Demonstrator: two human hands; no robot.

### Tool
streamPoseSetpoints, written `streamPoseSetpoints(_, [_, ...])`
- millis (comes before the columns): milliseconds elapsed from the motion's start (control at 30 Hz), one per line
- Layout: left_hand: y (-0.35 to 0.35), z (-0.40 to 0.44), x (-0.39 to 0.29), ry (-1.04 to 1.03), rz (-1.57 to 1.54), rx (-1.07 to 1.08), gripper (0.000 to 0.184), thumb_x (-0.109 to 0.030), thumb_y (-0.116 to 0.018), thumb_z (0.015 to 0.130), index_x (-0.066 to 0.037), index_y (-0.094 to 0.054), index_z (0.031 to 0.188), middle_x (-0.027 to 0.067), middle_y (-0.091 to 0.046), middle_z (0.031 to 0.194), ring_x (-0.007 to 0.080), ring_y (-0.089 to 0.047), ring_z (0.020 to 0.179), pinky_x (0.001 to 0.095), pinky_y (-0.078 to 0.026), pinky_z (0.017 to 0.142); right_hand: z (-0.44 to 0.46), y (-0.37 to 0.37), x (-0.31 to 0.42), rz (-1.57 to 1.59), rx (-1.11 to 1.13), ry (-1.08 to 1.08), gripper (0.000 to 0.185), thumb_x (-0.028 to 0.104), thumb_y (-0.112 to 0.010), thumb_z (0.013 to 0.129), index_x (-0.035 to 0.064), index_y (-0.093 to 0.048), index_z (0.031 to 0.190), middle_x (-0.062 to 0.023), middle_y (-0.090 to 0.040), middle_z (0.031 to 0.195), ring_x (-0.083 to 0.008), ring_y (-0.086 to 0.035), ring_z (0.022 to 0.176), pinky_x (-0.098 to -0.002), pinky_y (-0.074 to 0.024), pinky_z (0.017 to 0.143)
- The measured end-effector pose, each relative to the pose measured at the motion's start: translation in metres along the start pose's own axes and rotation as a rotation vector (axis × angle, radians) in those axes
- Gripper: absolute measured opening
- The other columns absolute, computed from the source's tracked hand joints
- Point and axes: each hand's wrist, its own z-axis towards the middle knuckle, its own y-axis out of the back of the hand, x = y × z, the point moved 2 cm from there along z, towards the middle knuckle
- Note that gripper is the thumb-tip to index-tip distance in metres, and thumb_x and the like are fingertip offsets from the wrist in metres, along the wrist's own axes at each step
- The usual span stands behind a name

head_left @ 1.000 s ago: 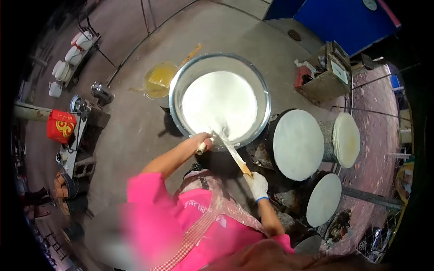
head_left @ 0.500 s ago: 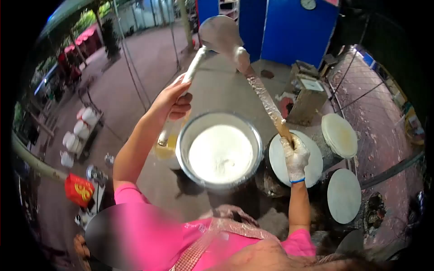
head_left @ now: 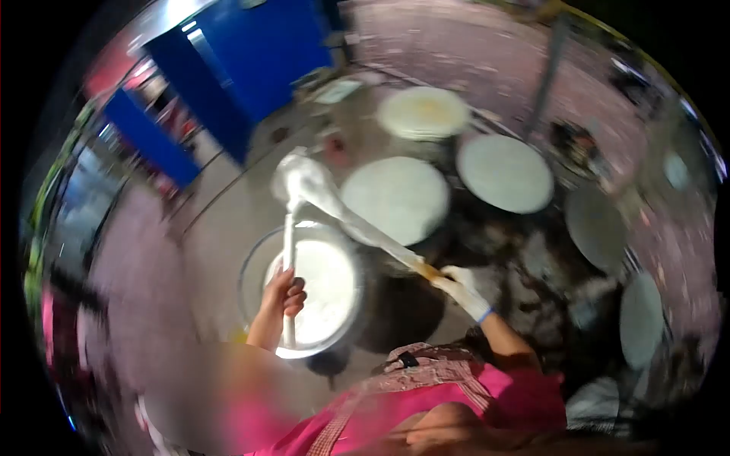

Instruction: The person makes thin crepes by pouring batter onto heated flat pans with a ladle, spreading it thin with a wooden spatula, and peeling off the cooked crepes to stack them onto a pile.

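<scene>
My bare left hand (head_left: 284, 295) is closed round the white handle of a ladle (head_left: 289, 239), above a metal basin (head_left: 247, 266) of white batter (head_left: 323, 292). My right hand (head_left: 462, 292), in a pale glove with a blue band at the wrist, grips the brown end of a long batter-coated scraper (head_left: 372, 232). The scraper's far end meets the ladle's head, where a blurred white mass hides the contact. Just beyond the scraper lies a round plate covered in white (head_left: 395, 199).
Farther back sits a stack of thin round sheets (head_left: 423, 114). Another white-covered round plate (head_left: 506, 173) is to its right, with a darker round plate (head_left: 595, 228) and a pale disc (head_left: 641, 319) at the far right. Blue panels (head_left: 266, 61) stand at the back left.
My view has swung right, towards the round plates. Both hands have brought the ladle and scraper lower and nearer, still held together at their far ends. White now covers the ladle's head.
</scene>
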Motion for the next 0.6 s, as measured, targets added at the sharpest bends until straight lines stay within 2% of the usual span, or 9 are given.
streamPoseSetpoints(67, [-0.05, 0.041, 0.028, -0.018, 0.093, -0.013, 0.018, -0.035, -0.045, 0.092, -0.018, -0.043, 0.084, -0.0027, -0.03, 0.054, 0.0041, -0.022, 0.037, 0.0186, -0.017, 0.027, -0.012, 0.024, -0.019, 0.129, -0.113, 0.054, 0.029, 0.03, -0.068, 0.074, 0.0014, -0.065, 0.082, -0.0026, -0.059, 0.062, -0.0093, -0.052, 0.054, -0.0287, -0.0404, 0.048])
streamPoseSetpoints(133, [-0.063, 0.103, 0.071, 0.462, -0.238, 0.428, 0.033, -0.039, -0.046, 0.09, -0.014, -0.042, 0.069, -0.0028, -0.03, 0.05, 0.0052, -0.025, 0.036, 0.0209, -0.02, 0.027, -0.023, 0.043, -0.073, 0.072, -0.224, 0.129, 0.03, 0.031, -0.066, 0.076, 0.0017, -0.064, 0.084, -0.0032, -0.059, 0.064, -0.0106, -0.053, 0.057, -0.0282, -0.0405, 0.05])
streamPoseSetpoints(167, [-0.1, 0.118, 0.089, 0.782, -0.554, 0.424, 0.042, -0.042, -0.045, 0.089, -0.013, -0.038, 0.059, -0.0025, -0.031, 0.047, 0.0063, -0.028, 0.035, 0.0214, -0.025, 0.03, -0.051, 0.064, -0.085, 0.073, -0.248, 0.008, 0.032, 0.032, -0.065, 0.078, 0.0015, -0.064, 0.086, -0.0041, -0.059, 0.065, -0.0113, -0.053, 0.06, -0.0282, -0.0411, 0.052])
streamPoseSetpoints(267, [-0.193, 0.162, 0.169, 1.14, -0.774, 0.471, 0.036, -0.031, -0.044, 0.09, -0.009, -0.038, 0.061, 0.001, -0.036, 0.049, 0.01, -0.035, 0.038, 0.0219, -0.032, 0.035, -0.128, 0.123, -0.172, -0.177, -0.217, -0.197, 0.033, 0.034, -0.062, 0.081, 0.0032, -0.063, 0.092, -0.0081, -0.062, 0.072, -0.0166, -0.058, 0.067, -0.0308, -0.0445, 0.059])
streamPoseSetpoints(333, [-0.24, 0.198, 0.235, 1.24, -0.872, 0.466, 0.025, -0.019, -0.041, 0.089, 0.004, -0.044, 0.079, 0.004, -0.04, 0.056, 0.012, -0.04, 0.043, 0.0239, -0.037, 0.038, -0.2, 0.157, -0.223, -0.22, -0.36, -0.097, 0.032, 0.035, -0.061, 0.081, 0.006, -0.064, 0.095, -0.0116, -0.065, 0.083, -0.0244, -0.062, 0.075, -0.0352, -0.0473, 0.064])
streamPoseSetpoints(400, [-0.302, 0.21, 0.286, 1.189, -0.951, 0.482, 0.039, -0.019, -0.034, 0.093, 0.016, -0.036, 0.11, 0.0052, -0.041, 0.058, 0.0131, -0.039, 0.043, 0.0243, -0.039, 0.039, -0.276, 0.177, -0.28, -0.224, -0.564, -0.342, 0.033, 0.038, -0.06, 0.081, 0.0097, -0.065, 0.097, -0.0131, -0.065, 0.091, -0.0295, -0.062, 0.083, -0.0377, -0.048, 0.07])
streamPoseSetpoints(533, [-0.452, 0.235, 0.346, 1.413, -0.813, 0.807, 0.044, -0.026, -0.029, 0.096, 0.007, -0.037, 0.124, 0.0052, -0.038, 0.061, 0.0152, -0.039, 0.045, 0.0294, -0.039, 0.041, -0.358, 0.27, -0.232, -0.506, -0.804, -0.776, 0.032, 0.037, -0.061, 0.079, 0.0105, -0.065, 0.096, -0.0154, -0.065, 0.089, -0.0308, -0.062, 0.085, -0.0382, -0.0482, 0.072])
streamPoseSetpoints(567, [-0.485, 0.244, 0.353, 1.427, -0.705, 0.895, 0.044, -0.027, -0.033, 0.096, 0.007, -0.04, 0.123, 0.0049, -0.038, 0.062, 0.0142, -0.039, 0.045, 0.0267, -0.038, 0.04, -0.367, 0.289, -0.259, -0.519, -0.861, -0.893, 0.031, 0.036, -0.061, 0.08, 0.0096, -0.065, 0.095, -0.0165, -0.064, 0.086, -0.0316, -0.062, 0.081, -0.0392, -0.0476, 0.069])
streamPoseSetpoints(600, [-0.516, 0.255, 0.354, 1.401, -0.448, 0.765, 0.032, -0.029, -0.041, 0.094, -0.002, -0.044, 0.076, -0.0008, -0.032, 0.052, 0.0096, -0.035, 0.04, 0.0238, -0.031, 0.034, -0.37, 0.306, -0.261, -0.434, -0.965, -0.883, 0.031, 0.036, -0.06, 0.08, 0.0094, -0.064, 0.096, -0.0167, -0.064, 0.086, -0.0319, -0.062, 0.08, -0.0392, -0.0472, 0.069])
